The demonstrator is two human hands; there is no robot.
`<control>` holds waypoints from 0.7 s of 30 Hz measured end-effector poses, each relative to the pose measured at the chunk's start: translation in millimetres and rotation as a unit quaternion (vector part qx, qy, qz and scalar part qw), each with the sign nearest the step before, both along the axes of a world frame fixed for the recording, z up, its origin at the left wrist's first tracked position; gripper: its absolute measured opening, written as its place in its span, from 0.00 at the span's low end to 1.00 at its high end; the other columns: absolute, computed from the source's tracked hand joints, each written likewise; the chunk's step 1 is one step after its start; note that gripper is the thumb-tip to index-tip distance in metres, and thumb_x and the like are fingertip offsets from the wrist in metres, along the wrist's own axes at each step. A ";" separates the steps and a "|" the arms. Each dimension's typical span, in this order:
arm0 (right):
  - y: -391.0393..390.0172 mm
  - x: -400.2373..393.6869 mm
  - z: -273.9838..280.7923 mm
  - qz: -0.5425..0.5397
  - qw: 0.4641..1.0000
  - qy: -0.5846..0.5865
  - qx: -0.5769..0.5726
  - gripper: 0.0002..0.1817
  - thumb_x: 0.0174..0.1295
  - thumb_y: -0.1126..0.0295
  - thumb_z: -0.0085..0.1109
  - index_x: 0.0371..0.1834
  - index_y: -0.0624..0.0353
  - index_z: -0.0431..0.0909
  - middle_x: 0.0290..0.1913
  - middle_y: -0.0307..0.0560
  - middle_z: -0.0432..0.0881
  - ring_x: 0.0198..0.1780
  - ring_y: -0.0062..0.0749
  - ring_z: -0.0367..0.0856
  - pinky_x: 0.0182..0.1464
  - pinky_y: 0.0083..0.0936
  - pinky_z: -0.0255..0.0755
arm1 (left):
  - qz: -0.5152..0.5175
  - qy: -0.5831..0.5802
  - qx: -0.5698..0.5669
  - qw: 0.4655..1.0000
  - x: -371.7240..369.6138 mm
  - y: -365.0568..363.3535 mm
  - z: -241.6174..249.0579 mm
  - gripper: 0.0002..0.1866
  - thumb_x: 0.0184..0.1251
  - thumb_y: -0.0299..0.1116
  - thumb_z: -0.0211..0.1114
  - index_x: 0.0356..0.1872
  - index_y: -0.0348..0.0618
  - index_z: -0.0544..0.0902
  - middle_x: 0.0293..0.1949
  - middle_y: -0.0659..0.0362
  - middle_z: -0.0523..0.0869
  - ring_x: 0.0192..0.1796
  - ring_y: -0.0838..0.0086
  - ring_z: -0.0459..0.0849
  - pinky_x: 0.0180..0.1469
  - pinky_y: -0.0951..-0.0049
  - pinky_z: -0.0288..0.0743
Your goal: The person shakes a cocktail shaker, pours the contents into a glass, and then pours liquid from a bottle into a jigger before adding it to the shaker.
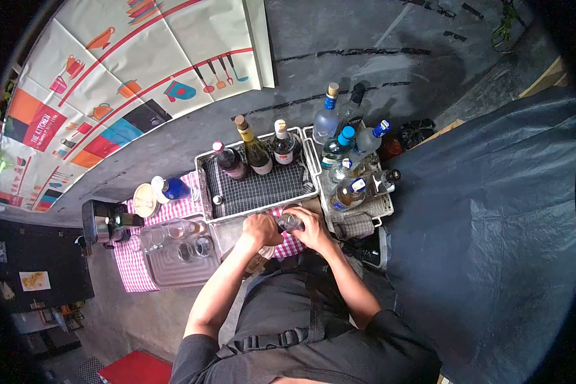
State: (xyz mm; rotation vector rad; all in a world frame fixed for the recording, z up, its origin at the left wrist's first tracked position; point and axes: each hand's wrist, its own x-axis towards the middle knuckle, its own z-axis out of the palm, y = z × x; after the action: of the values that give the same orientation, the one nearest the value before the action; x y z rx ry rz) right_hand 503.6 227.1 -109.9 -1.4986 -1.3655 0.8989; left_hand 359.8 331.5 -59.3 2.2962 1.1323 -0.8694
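A tray of glasses is seen at the left of the counter. A small clear bottle is held just before the wire basket; the left hand and right hand have fingers clenched around it. Opening seems underway; a steady twist is called for.

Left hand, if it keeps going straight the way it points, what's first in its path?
Probably the small glass that the left hand is already touching, with the right hand gripping it from the other side. Beyond them sits the white tray of bottles. Depth from this overhead view is uncertain.
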 end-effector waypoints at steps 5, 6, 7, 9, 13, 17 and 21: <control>0.2 0.2 -3.3 0.002 1.000 0.005 0.010 0.27 0.48 0.81 0.68 0.56 0.62 0.80 0.56 0.53 0.85 0.59 0.46 0.83 0.63 0.34 0.76 | 0.001 -0.019 0.007 1.000 -5.1 -1.0 -11.8 0.23 0.50 0.46 0.65 0.41 0.38 0.89 0.42 0.45 0.91 0.49 0.59 0.91 0.54 0.63 0.84; 0.1 0.4 -1.2 0.001 1.000 -0.002 0.008 0.27 0.47 0.82 0.67 0.56 0.62 0.80 0.55 0.53 0.85 0.59 0.46 0.84 0.63 0.34 0.76 | 0.000 -0.049 0.021 0.999 -6.6 -1.2 -12.9 0.24 0.48 0.47 0.65 0.38 0.37 0.89 0.39 0.44 0.91 0.45 0.57 0.91 0.51 0.61 0.85; -0.1 0.7 -0.1 -0.001 1.000 -0.009 0.006 0.28 0.47 0.82 0.66 0.56 0.62 0.80 0.55 0.53 0.85 0.59 0.46 0.84 0.63 0.34 0.76 | 0.000 -0.049 0.021 0.999 -6.5 -0.7 -14.2 0.24 0.48 0.47 0.65 0.38 0.37 0.89 0.39 0.44 0.91 0.45 0.57 0.91 0.51 0.61 0.85; -0.2 0.6 -1.8 -0.002 1.000 -0.008 0.007 0.28 0.46 0.83 0.66 0.56 0.62 0.80 0.55 0.53 0.85 0.59 0.46 0.84 0.63 0.34 0.76 | -0.001 -0.041 0.014 0.999 -5.6 0.1 -14.6 0.25 0.48 0.48 0.65 0.39 0.36 0.89 0.39 0.44 0.91 0.46 0.56 0.91 0.52 0.61 0.84; -1.5 -0.2 1.1 -0.001 1.000 -0.011 0.007 0.29 0.46 0.83 0.66 0.56 0.62 0.80 0.55 0.53 0.85 0.59 0.47 0.84 0.63 0.35 0.76 | -0.002 -0.052 0.031 0.998 -7.0 -2.1 -18.1 0.25 0.48 0.48 0.66 0.39 0.36 0.89 0.40 0.44 0.91 0.46 0.56 0.91 0.52 0.61 0.84; -1.1 -0.3 -5.1 0.000 1.000 -0.005 0.011 0.29 0.46 0.83 0.66 0.57 0.61 0.80 0.55 0.53 0.85 0.59 0.47 0.83 0.64 0.36 0.76 | 0.000 -0.036 0.017 0.999 -4.9 -0.1 -17.0 0.24 0.48 0.48 0.66 0.39 0.36 0.89 0.40 0.43 0.91 0.47 0.56 0.91 0.52 0.61 0.84; -0.9 1.4 -6.8 -0.001 1.000 -0.005 0.014 0.28 0.47 0.81 0.68 0.57 0.61 0.80 0.55 0.53 0.85 0.58 0.47 0.84 0.63 0.36 0.76 | 0.012 -0.047 0.015 0.999 -5.5 -0.1 -16.9 0.24 0.48 0.47 0.65 0.38 0.37 0.89 0.40 0.43 0.91 0.47 0.55 0.91 0.53 0.60 0.84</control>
State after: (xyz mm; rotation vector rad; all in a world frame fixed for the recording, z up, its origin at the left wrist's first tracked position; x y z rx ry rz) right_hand 505.0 226.2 -116.7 -1.4857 -1.3788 0.8686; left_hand 354.3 331.3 -76.3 2.3172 1.1369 -0.7327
